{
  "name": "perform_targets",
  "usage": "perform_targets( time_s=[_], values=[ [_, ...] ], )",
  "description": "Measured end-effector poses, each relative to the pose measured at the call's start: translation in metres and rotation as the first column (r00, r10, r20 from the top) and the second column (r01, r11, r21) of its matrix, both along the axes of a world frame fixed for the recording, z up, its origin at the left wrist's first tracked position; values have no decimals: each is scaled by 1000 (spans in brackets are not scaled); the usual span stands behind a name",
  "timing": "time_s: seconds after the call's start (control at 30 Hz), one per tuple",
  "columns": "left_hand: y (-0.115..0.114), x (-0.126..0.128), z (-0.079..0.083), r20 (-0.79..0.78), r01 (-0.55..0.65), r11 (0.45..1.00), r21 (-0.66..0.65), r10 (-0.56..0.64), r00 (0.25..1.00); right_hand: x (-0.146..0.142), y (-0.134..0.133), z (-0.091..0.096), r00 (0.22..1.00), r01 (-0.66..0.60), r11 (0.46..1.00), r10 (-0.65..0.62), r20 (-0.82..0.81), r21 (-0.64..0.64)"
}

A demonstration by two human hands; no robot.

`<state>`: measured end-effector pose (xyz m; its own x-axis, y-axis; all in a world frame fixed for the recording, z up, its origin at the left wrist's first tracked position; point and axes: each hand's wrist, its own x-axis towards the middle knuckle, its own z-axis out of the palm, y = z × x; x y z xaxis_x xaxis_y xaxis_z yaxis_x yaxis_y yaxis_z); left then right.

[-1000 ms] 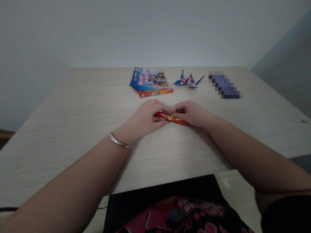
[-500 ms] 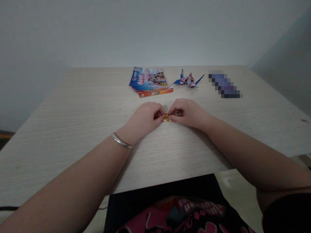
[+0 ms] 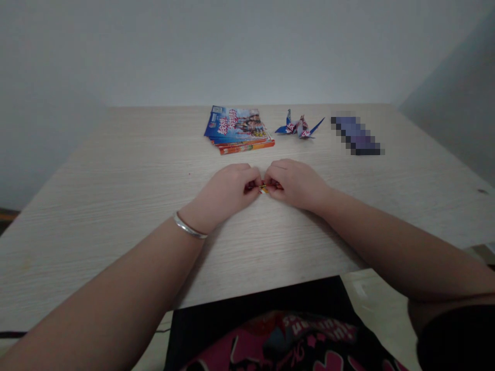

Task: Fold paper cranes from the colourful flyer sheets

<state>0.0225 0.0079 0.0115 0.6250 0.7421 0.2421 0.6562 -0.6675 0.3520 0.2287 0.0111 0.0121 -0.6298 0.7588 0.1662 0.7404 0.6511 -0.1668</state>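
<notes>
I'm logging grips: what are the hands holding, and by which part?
The left hand and right hand pinch a printed paper, one each side of its visible middle; its ends are hidden.

Indoor room, wood-grain table [image 3: 127,159], pale wall [image 3: 247,51]

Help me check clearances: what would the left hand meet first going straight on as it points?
Likely the right hand, which pinches the folded paper close beside the left hand; exact depth is unclear.

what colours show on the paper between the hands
Red, yellow and white on the paper, mostly hidden, in the head view.
</notes>
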Motion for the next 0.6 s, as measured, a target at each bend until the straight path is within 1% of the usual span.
perform_targets(
  time_s=[0.13, 0.2, 0.27, 0.43, 0.53, 0.6],
  values=[
    [2, -3, 0, -50, 68, 998, 1, -68, 996, 7, 2, -2, 993, -98, 994, 95, -74, -39],
    [3, -4, 0, -72, 94, 995, -15, -95, 993, 11, 1, -2, 987, -121, 990, 112, -116, -72],
    [3, -4, 1, -83, 98, 995, -25, -99, 992, 12, 0, -2, 988, -107, 989, 95, -124, -97],
    [2, -4, 1, -86, 78, 997, -15, -79, 993, 12, -2, 0, 995, -15, 990, 1, -103, -138],
    [1, -3, 1, -92, 59, 998, 7, -58, 994, 11, -2, 1, 996, -5, 990, -8, -91, -139],
    [0, -1, 0, -116, 40, 999, 19, -38, 993, 9, -2, 1, 999, -2, 994, -4, -48, -114]
  ],
)
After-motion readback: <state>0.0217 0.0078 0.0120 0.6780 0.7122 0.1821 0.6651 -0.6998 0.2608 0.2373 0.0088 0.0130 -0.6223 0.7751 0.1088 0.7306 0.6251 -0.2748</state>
